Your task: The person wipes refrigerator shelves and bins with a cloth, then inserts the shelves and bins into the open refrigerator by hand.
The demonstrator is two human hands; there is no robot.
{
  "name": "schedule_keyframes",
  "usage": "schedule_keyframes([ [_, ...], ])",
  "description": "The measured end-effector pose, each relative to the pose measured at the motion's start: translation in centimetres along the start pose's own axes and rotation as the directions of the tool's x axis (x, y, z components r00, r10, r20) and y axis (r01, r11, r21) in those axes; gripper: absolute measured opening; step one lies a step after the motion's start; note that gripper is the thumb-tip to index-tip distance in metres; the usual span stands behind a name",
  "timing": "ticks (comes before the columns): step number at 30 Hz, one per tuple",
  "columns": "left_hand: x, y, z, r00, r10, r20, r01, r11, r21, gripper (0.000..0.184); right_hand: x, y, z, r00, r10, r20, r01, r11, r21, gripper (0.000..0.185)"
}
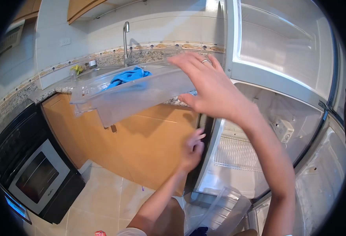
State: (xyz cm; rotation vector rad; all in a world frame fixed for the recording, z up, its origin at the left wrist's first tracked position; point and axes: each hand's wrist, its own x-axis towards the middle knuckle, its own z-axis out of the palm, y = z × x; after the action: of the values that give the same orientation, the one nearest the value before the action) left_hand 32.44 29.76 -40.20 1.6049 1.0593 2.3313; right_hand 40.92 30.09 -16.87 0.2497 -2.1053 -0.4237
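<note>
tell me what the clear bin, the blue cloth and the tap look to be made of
Clear bin: probably rigid plastic, glossy; see-through walls with crisp moulded edges.
Blue cloth: soft fabric, matte, bunched in folds; fibre unclear.
Tap: likely metal, brushed or chromed; silvery grey with bright highlights.

A single head-worn camera is looking from above and behind both hands' fingers, facing forward and tilting steeply down. The right fingers (188,59) are showing nearer the lens, the left fingers (198,136) lower in the view. Beyond the right fingers, the view is taking in the tabletop (47,93) and wall (173,23); to their right, it is covering the refrigerator (275,76) at close range. Left of and below the left fingers, it is reaching the oven (37,173) and floor (102,188). The wide lens is bowing straight edges.
</note>
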Motion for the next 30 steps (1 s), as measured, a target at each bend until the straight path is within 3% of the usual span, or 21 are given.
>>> schedule_keyframes([
  [1, 0.3, 1.9, -1.8, 0.980, -0.170, -0.107, 0.093, 0.858, -0.505, 0.027, 0.8, 0.0, 0.1, 1.000, -0.005, 0.002, 0.005, 1.000, 0.002, 0.052],
  [3, 0.1, 8.3, -6.4, 0.884, -0.310, -0.350, 0.246, 0.945, -0.216, 0.034, 2.0, -0.1, 0.2, 0.929, 0.129, 0.347, -0.192, 0.969, 0.155, 0.051],
  [4, 0.0, 9.8, -9.1, 0.885, -0.254, -0.390, 0.111, 0.929, -0.353, 0.044, 2.3, -0.2, 0.6, 0.928, 0.124, 0.352, -0.188, 0.970, 0.154, 0.051],
  [6, 0.8, 14.1, -13.4, 0.897, -0.218, -0.385, -0.012, 0.858, -0.513, 0.054, 2.6, -0.4, 1.7, 0.948, 0.127, 0.293, -0.179, 0.971, 0.159, 0.053],
  [8, 2.3, 17.9, -15.8, 0.903, -0.273, -0.333, -0.008, 0.762, -0.647, 0.061, 2.7, -0.3, 2.6, 0.957, 0.094, 0.276, -0.144, 0.975, 0.168, 0.051],
  [11, 3.3, 22.0, -16.7, 0.944, -0.265, -0.199, 0.080, 0.765, -0.639, 0.069, 2.3, -0.9, 2.7, 0.974, 0.017, 0.228, -0.061, 0.981, 0.186, 0.048],
  [14, 2.5, 24.7, -16.7, 0.936, -0.307, -0.173, 0.115, 0.731, -0.673, 0.098, 1.2, -2.7, 2.4, 0.989, -0.075, 0.128, 0.052, 0.983, 0.176, 0.047],
  [17, -0.7, 25.8, -18.3, 0.945, -0.319, -0.071, 0.204, 0.745, -0.635, 0.100, -0.5, -5.8, 2.4, 0.988, -0.155, 0.022, 0.151, 0.980, 0.130, 0.047],
  [19, -3.1, 26.3, -18.3, 0.927, -0.357, -0.118, 0.194, 0.723, -0.664, 0.101, -1.8, -8.2, 1.9, 0.981, -0.195, 0.001, 0.195, 0.979, 0.060, 0.043],
  [21, -6.0, 26.2, -19.7, 0.958, -0.279, -0.061, 0.207, 0.825, -0.526, 0.095, -3.5, -10.3, 1.8, 0.976, -0.217, -0.025, 0.218, 0.976, 0.020, 0.038],
  [22, -7.3, 27.0, -18.3, 0.940, -0.296, -0.172, 0.148, 0.804, -0.576, 0.087, -4.3, -11.4, 1.6, 0.969, -0.239, -0.056, 0.237, 0.971, -0.027, 0.033],
  [23, -8.7, 27.6, -18.3, 0.949, -0.272, -0.160, 0.169, 0.866, -0.471, 0.086, -5.2, -12.4, 0.9, 0.969, -0.241, -0.056, 0.241, 0.970, -0.016, 0.033],
  [25, -11.5, 28.3, -16.7, 0.939, -0.248, -0.236, 0.113, 0.876, -0.469, 0.092, -6.7, -14.3, -1.0, 0.965, -0.258, 0.051, 0.256, 0.966, 0.040, 0.026],
  [26, -12.8, 28.6, -16.5, 0.938, -0.249, -0.241, 0.114, 0.878, -0.465, 0.092, -7.8, -15.2, -1.2, 0.955, -0.298, 0.004, 0.298, 0.955, 0.002, 0.027],
  [30, -16.2, 29.0, -15.1, 0.965, -0.254, -0.072, 0.185, 0.845, -0.502, 0.094, -13.2, -19.1, -4.0, 0.913, -0.406, 0.042, 0.409, 0.906, -0.115, 0.037],
])
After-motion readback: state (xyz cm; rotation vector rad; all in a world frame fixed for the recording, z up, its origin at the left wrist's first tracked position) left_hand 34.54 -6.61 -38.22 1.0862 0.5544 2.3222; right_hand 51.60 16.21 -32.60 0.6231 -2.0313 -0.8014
